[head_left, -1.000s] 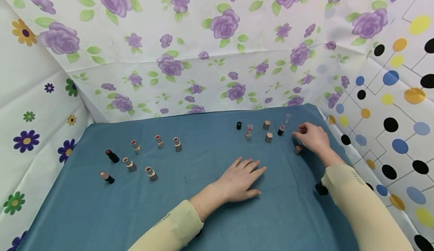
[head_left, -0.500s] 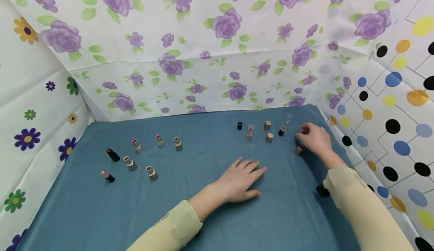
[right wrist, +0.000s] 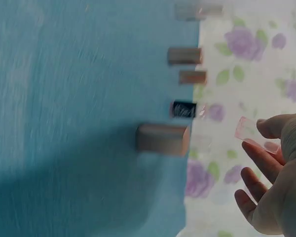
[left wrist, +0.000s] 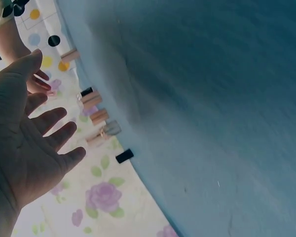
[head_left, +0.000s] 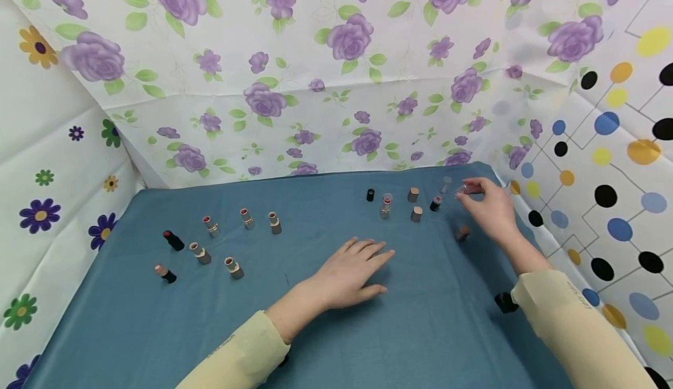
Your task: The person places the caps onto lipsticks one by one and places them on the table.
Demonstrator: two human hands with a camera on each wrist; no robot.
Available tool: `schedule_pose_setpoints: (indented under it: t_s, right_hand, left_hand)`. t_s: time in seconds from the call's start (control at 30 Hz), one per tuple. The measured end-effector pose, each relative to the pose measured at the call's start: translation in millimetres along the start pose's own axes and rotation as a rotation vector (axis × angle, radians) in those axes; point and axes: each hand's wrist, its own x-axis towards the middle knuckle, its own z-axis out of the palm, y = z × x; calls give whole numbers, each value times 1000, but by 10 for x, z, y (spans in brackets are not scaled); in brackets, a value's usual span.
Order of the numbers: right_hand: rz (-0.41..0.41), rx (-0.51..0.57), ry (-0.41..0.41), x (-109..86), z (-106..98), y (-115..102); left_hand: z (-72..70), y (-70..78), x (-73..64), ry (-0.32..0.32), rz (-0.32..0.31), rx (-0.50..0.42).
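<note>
My right hand pinches a small clear plastic cap between thumb and forefinger, raised over the cloth at the far right. Below that hand stands a copper-coloured lipstick cap. To its left is a black lipstick base, with another clear cap behind it. My left hand holds nothing; its fingers are spread, palm down, over the middle of the cloth. Uncapped lipsticks stand at the left, among them a red one in a black tube and a pinkish one.
Two copper-coloured caps, a lipstick with a clear part and a short black cap stand near the back right. A blue cloth covers the table. Floral sheeting rises behind, dotted sheeting at the right.
My right hand has risen and moved slightly away from me, and the clear cap now shows in its fingers. My left hand has shifted left.
</note>
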Motion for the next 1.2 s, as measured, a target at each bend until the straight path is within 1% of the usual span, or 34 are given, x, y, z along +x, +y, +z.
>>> schedule_pose_setpoints:
  t_s: [0.23, 0.3, 0.43, 0.57, 0.67, 0.83, 0.9, 0.97, 1.1, 1.2]
  right_hand:
    - [-45, 117, -25, -134, 102, -265]
    - [-60, 151, -30, -169, 141, -342]
    - [-102, 186, -39, -239, 236, -486]
    - [-142, 231, -59, -328, 352, -618]
    - [-158, 278, -92, -414, 437, -717]
    - [-154, 379, -172, -564, 615, -845]
    - [-137, 438, -204, -608, 699, -878]
    - [-91, 493, -234, -647, 787, -905]
    - [60, 604, -283, -705, 964, -923]
    - [178, 692, -286, -727, 1077, -925]
  left_hand:
    - [-104, -148, -216, 31, -51, -30]
    - [-134, -196, -289, 50, -59, -51]
    - [-174, -287, -430, 97, -71, -94]
    - [-212, -362, -566, 129, -104, -124]
    - [-252, -413, -665, 148, -136, -142]
    - [-350, -499, -842, 195, -186, -184]
    - [-384, -535, -917, 217, -208, -200]
    - [-408, -572, -987, 231, -233, -202]
    - [-439, -636, -1109, 245, -279, -216]
    - [-469, -676, -1180, 254, -301, -230]
